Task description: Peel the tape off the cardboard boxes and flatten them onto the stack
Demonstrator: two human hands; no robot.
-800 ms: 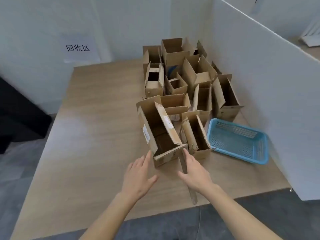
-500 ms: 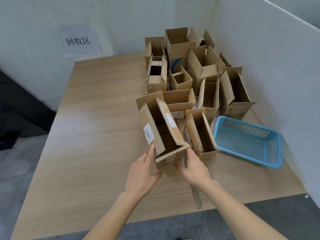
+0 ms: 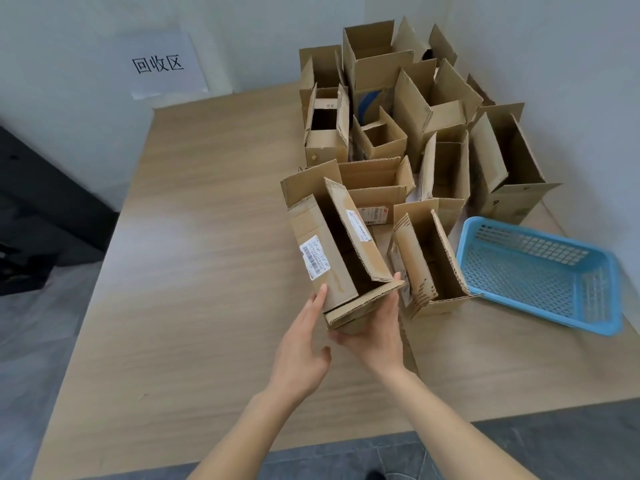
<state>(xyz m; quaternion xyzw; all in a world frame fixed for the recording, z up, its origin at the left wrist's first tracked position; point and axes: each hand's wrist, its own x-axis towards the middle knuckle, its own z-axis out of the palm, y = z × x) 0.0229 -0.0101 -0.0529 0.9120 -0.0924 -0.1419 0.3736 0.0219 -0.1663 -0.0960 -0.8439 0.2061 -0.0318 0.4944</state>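
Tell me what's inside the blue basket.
Nothing shows inside the blue plastic basket; only its mesh floor and walls are visible. The near rim hides a thin strip of the floor.

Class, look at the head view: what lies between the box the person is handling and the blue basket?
One smaller open cardboard box stands between the handled box and the blue basket. Its far flap reaches toward the basket's near-left rim. The head view shows this.

Soft, even daylight, a pale sheen on the table (image 3: 194,216), wide-angle bending at the edges, slight motion blur.
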